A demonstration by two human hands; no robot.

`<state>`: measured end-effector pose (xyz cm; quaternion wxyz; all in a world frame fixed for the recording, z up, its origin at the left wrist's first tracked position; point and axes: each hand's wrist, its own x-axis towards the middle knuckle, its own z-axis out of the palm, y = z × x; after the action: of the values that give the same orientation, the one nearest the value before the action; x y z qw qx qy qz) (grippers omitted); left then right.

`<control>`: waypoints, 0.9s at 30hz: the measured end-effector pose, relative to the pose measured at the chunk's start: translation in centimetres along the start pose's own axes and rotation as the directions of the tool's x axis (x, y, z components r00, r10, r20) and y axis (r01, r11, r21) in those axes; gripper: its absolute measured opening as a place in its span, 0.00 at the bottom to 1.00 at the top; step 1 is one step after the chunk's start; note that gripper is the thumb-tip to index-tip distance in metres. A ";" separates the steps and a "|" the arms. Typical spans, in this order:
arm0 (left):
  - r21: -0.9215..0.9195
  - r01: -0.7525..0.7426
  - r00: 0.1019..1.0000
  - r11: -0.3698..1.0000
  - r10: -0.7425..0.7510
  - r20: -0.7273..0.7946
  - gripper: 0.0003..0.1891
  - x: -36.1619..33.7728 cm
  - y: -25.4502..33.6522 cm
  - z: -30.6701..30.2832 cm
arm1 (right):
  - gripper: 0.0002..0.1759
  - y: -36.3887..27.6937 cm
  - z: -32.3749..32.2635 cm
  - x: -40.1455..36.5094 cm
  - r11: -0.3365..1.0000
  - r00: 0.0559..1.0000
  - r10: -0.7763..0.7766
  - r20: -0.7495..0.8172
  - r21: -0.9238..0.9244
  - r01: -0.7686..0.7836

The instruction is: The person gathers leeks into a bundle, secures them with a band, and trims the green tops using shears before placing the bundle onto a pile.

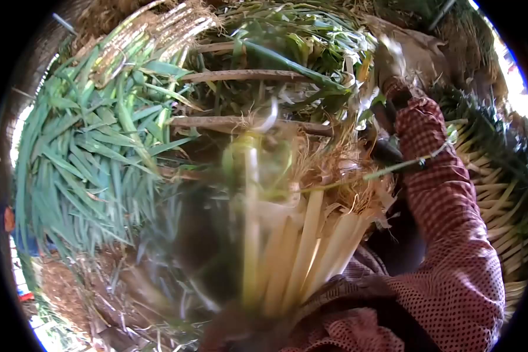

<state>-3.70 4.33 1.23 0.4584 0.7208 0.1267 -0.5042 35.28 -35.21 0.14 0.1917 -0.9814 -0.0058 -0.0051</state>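
Observation:
A bundle of leeks [305, 252] stands up in front of my body, pale stalks with shaggy brown roots at the top. One stalk [251, 223] on its left side is smeared by motion. My left hand [232, 322] is a brownish blur low in the view, at the lower end of the stalks; its fingers do not show. My right arm, in a red checked sleeve [431, 146], reaches far forward. At its end my right hand [394, 73] is dark and blurred, close to a pale streak and the leafy heap; its fingers cannot be made out.
A big pile of green-leaved leeks [94, 152] lies on the left, roots toward the back. Wooden sticks [246, 75] cross the middle, with loose leaves [311, 35] behind. More pale stalks [498, 199] are stacked at the right. Brown soil [67, 287] shows at lower left.

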 end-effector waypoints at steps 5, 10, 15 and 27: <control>-0.158 -0.148 0.988 0.976 0.153 0.018 0.32 0.9 3.0 -0.6 | 0.22 -9.2 2.3 -1.3 0.887 0.844 -0.461 0.274 0.115 0.447; 0.043 -0.068 0.996 0.997 0.065 0.065 0.38 0.5 6.2 -0.4 | 0.15 -15.3 6.5 -6.4 0.734 0.524 -0.516 0.677 0.034 0.679; -0.065 -0.142 0.989 0.988 0.145 0.042 0.39 1.8 4.0 -0.3 | 0.22 -12.5 6.4 -0.6 0.634 0.784 -0.206 0.585 -0.531 0.563; 0.207 -0.298 0.952 0.932 0.306 -0.005 0.35 2.6 7.0 -1.8 | 0.45 -12.3 1.3 7.0 0.862 0.683 0.031 0.730 -0.365 0.351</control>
<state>3.10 1.22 2.84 0.4516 0.7841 -0.0295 -0.4247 42.17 -23.21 3.64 -0.0751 -0.9158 -0.1670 0.3575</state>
